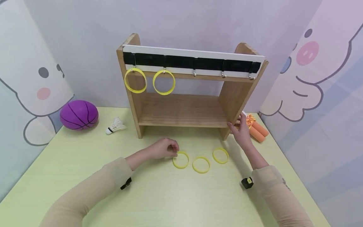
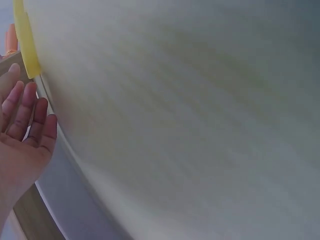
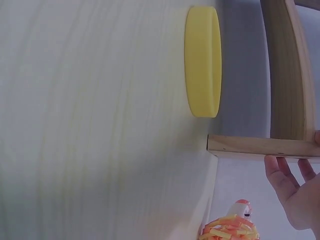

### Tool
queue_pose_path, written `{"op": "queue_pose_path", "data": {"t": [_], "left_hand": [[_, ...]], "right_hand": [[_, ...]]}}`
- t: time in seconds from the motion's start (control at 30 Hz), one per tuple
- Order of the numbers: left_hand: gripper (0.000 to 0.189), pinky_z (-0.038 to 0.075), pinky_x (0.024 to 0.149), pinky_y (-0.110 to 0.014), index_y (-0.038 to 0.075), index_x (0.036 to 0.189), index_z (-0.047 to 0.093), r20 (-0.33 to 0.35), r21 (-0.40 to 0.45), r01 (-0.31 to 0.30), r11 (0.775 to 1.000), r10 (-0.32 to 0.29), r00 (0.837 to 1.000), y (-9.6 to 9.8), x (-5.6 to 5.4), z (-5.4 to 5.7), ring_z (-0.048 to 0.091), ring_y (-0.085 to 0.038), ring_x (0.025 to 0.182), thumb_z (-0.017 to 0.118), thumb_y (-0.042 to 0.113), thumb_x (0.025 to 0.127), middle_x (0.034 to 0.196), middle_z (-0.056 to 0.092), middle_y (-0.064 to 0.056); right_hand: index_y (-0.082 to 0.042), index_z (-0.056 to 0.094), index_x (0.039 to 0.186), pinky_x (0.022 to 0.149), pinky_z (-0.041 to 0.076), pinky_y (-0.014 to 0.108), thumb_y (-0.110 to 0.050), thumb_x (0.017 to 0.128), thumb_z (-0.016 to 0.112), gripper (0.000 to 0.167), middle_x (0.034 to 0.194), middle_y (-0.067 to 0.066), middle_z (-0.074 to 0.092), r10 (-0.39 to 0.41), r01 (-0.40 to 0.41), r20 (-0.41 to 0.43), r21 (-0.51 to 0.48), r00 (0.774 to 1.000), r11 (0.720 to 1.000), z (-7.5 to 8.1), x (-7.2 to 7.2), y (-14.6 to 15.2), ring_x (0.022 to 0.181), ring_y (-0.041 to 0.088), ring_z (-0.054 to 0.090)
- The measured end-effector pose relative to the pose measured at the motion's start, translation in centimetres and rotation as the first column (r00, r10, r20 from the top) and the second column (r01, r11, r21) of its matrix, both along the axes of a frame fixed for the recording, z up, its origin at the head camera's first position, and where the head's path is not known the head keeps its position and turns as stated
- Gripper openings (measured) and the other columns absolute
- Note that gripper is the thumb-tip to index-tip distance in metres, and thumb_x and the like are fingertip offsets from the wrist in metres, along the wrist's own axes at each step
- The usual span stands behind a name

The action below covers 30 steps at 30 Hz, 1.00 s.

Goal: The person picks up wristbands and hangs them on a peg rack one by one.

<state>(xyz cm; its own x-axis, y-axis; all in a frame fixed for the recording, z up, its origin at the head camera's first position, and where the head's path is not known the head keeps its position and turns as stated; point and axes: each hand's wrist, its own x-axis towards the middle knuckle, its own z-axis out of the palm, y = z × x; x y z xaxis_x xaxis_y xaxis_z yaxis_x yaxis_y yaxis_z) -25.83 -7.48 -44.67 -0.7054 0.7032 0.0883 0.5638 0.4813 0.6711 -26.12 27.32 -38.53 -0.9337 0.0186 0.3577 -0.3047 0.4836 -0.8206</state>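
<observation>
My left hand [image 1: 164, 148] is at the near edge of the leftmost yellow ring [image 1: 181, 167] on the table, fingers loosely bent. In the left wrist view, that hand [image 2: 25, 130] has spread fingers just short of a yellow ring [image 2: 29, 47]; no grip on it shows. My right hand [image 1: 242, 130] holds the right side panel of a wooden shelf [image 1: 181, 110] low down, fingers on its outer face. The right wrist view shows the right hand [image 3: 300, 195] at the panel. Two yellow rings [image 1: 135, 91] hang from the leftmost hooks of the shelf's white-and-black rail [image 1: 181, 62].
Two more yellow rings [image 1: 201, 172] lie on the table [image 1: 181, 201] before the shelf. A purple ball [image 1: 79, 115] and a shuttlecock [image 1: 115, 126] are at the left. Orange foam-like handles [image 1: 258, 130] lie behind the right hand. Three hooks [image 1: 223, 74] hold no ring.
</observation>
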Motion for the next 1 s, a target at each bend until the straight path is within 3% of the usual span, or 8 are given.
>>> {"op": "queue_pose_path", "data": {"t": [0.13,0.37,0.67,1.0], "left_hand": [[0.01,0.05,0.071,-0.02,0.014,0.086,0.066,0.005,-0.003,0.014,1.0,-0.014,1.0,0.4,-0.1,-0.2,0.057,-0.004,0.076,0.075,0.016,0.081,0.079,0.062,0.011],[0.007,0.05,0.068,-0.021,0.011,0.083,0.067,0.0,-0.018,0.021,1.0,-0.021,1.0,0.7,-0.1,-0.2,0.056,-0.006,0.073,0.073,0.008,0.082,0.077,0.063,0.008],[0.006,0.05,0.07,-0.02,0.009,0.085,0.068,0.018,-0.017,0.038,0.999,-0.037,0.999,0.9,-0.2,-0.3,0.057,-0.006,0.075,0.071,0.005,0.082,0.079,0.063,0.007],[0.006,0.05,0.067,-0.02,0.006,0.086,0.067,0.032,0.038,-0.022,0.999,0.021,0.999,1.4,0.6,0.9,0.056,-0.007,0.073,0.069,0.002,0.082,0.079,0.063,0.002]], "right_hand": [[-0.013,0.021,0.145,0.064,0.057,0.047,-0.004,0.092,0.058,0.066,0.127,0.029,0.041,0.0,0.0,0.005,0.013,1.0,1.0,0.1,0.0,-0.1,0.099,0.044,0.054],[-0.017,0.019,0.146,0.062,0.057,0.031,-0.009,0.092,0.059,0.067,0.129,0.028,0.04,-0.002,0.002,0.021,0.02,1.0,1.0,-0.8,-0.8,0.6,0.101,0.044,0.054],[-0.011,0.02,0.145,0.06,0.056,0.03,-0.004,0.092,0.058,0.066,0.127,0.03,0.04,-0.001,0.001,0.004,0.016,1.0,1.0,-0.1,0.0,0.0,0.1,0.046,0.053],[-0.012,0.02,0.145,0.061,0.057,0.035,-0.005,0.092,0.058,0.066,0.128,0.03,0.039,0.003,-0.003,0.004,0.015,1.0,1.0,0.0,0.0,0.0,0.101,0.046,0.053]]}}
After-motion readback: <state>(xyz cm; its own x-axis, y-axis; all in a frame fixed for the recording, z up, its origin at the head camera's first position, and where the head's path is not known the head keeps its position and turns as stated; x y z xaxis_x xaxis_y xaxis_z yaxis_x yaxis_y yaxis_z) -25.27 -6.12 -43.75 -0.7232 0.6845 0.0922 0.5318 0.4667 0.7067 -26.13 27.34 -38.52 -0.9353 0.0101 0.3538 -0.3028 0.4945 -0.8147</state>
